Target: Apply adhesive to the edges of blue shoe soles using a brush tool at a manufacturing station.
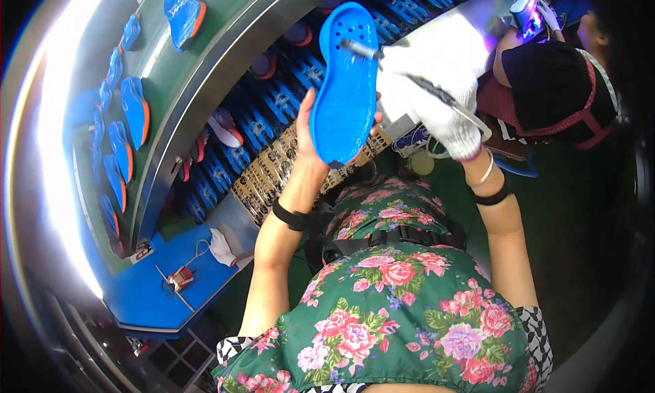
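Note:
A blue shoe sole (344, 110) with small round holes at its far end is held up in front of me, its inner face toward me. My bare left hand (308, 134) grips it from behind, thumb along the left edge and fingertips showing at the right edge. A white knitted glove covers my right hand (440, 79), which is closed around a slim brush (361, 50). The brush's dark tip lies over the sole near the holes and seems to touch it. Its pale handle end sticks out below the glove.
On the left, a curved green conveyor (225, 14) carries several blue soles with orange edges (135, 110). Shoe parts lie on the shelf beneath it. A blue table (157, 284) at lower left holds a small red object (181, 278) and a white glove (222, 248). Another person (556, 82) works at right.

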{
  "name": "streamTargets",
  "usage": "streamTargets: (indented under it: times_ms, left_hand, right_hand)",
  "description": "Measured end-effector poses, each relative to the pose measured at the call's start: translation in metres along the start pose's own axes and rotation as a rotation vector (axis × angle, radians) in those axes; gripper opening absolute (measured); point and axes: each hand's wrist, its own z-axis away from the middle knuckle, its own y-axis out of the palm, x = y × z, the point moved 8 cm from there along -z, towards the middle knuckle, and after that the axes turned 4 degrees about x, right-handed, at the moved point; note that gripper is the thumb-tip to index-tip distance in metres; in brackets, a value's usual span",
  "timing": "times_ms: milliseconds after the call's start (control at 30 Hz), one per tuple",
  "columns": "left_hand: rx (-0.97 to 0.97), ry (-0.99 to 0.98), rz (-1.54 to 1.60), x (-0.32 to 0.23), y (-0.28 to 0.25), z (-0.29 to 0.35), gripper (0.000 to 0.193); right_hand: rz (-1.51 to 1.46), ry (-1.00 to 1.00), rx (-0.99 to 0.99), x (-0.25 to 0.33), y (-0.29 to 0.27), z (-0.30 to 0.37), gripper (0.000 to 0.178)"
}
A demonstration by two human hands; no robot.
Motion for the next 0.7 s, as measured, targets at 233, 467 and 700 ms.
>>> streamTargets:
  times_ms: [233,467,700]
  left_hand:
    - [-0.090,0.144,0.025,-0.025,0.002,0.013,0.100]
    - [0.315,0.145,-0.335,-0.065,0.090,-0.003,0.121]
    - [0.116,0.491,0.069,-0.211,0.109,-0.092,0.107]
  right_hand:
    - [-0.097,-0.198,0.149,0.042,0.020,0.014,0.023]
    - [-0.742,0.360,-0.270,-0.027,-0.043,0.055,0.013]
    - [-0.831,0.505,-0.261,-0.086,-0.002,0.083,0.014]
